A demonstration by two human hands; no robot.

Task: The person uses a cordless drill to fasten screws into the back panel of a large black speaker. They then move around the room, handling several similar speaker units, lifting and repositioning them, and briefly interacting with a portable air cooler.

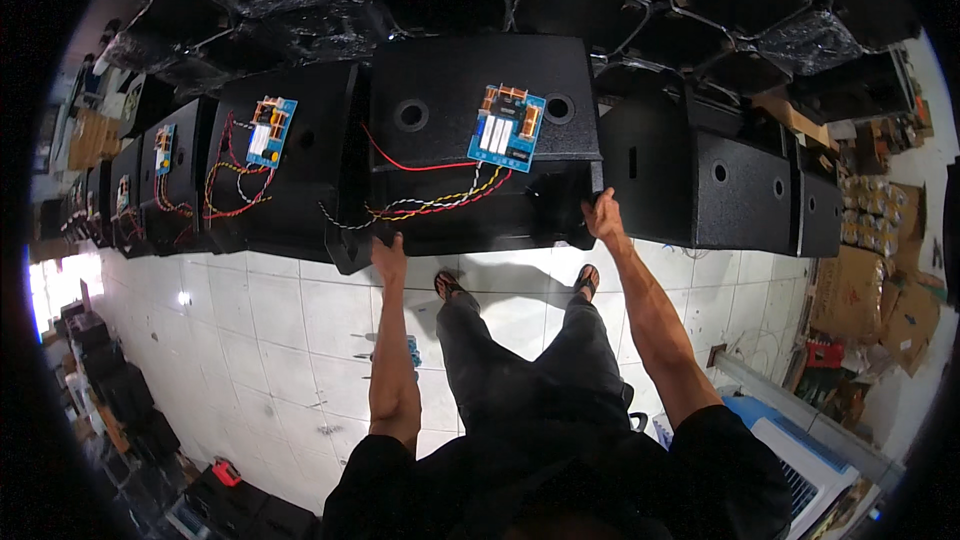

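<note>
Both my arms reach forward to a black speaker cabinet with two round holes in its top. My left hand is closed on the cabinet's near edge at the left, its fingers partly hidden against the dark surface. At the near right corner my right hand grips the edge, higher than the left. On the cabinet's top lies a blue crossover circuit board with copper coils and white blocks. Twisted wires in red, yellow, white and black run from it over the open near side.
More black cabinets stand in a row, several to the left carrying similar boards, others to the right. Plastic-wrapped cabinets stack behind. Cardboard boxes and a blue-white appliance stand right. Small blue parts lie on the tiled floor.
</note>
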